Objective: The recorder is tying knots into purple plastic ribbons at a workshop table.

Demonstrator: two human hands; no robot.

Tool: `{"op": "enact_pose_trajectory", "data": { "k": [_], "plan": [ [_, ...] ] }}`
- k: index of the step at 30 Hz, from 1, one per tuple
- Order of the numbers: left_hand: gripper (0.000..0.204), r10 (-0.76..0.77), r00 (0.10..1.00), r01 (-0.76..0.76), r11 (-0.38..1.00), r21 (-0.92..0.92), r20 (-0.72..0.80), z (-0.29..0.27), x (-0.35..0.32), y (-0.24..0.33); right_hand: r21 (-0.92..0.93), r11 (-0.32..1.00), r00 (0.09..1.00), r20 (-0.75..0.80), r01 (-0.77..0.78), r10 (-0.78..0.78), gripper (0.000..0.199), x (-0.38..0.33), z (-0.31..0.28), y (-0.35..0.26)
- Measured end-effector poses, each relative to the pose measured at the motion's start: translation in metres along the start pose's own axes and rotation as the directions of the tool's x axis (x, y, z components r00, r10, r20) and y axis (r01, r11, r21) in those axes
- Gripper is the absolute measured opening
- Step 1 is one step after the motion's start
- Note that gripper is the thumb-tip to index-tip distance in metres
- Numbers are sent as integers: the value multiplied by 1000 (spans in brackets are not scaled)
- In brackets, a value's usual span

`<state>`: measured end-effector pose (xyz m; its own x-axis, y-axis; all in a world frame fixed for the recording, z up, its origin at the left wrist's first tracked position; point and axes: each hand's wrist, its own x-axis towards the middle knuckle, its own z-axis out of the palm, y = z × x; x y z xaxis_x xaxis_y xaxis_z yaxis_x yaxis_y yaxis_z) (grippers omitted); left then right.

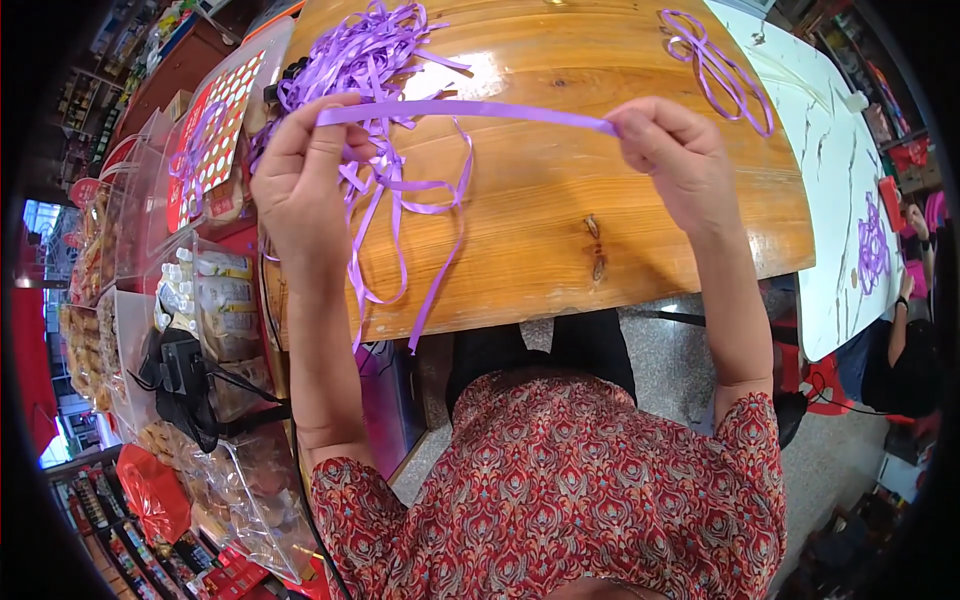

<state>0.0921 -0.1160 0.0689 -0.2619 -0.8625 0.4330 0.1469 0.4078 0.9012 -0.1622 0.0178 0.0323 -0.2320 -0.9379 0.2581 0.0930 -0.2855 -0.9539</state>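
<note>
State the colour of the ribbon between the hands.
Light purple; the ribbon shows best in head view.

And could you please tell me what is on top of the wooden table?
On the wooden table, a purple ribbon pile lies at far left, and a looped ribbon at far right. Anything under the pile is covered and cannot be seen.

So the top (560, 480) down at 6 o'clock is pretty loud: deep red, covered in swirly damask-type motifs in cream, with tiny bluish bits. Same print on the left sleeve (352, 500) at 7 o'clock and right sleeve (752, 435) at 4, both ending around the elbow. Left hand (300, 180) and right hand (685, 165) are bare. Plain black trousers (592, 345) past the top's 12 o'clock edge.
</note>
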Motion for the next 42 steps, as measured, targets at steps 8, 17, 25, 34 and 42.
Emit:
{"op": "enact_pose_trajectory", "data": {
  "k": [8,17,25,34,42],
  "plan": [
    [14,-256,951,239,965,111,171,-3,-20,-40,131,979,972,-197,154,-126,19,-16,-74,-25],
    [19,-364,886,346,932,111,289,-6,-22,-40,-194,980,984,-178,-51,16,20,-51,-125,-22],
    [17,-349,889,302,933,195,295,-6,-23,-37,-833,553,998,-24,10,-55,12,-67,-135,-16],
    [37,343,833,-484,71,872,434,45,-30,-23,-736,662,986,48,142,-158,14,-55,-86,-9],
    [27,-145,872,222,968,-114,468,138,-90,-18,-739,574,917,154,354,-368,20,-57,-25,-23]
  ]
}}
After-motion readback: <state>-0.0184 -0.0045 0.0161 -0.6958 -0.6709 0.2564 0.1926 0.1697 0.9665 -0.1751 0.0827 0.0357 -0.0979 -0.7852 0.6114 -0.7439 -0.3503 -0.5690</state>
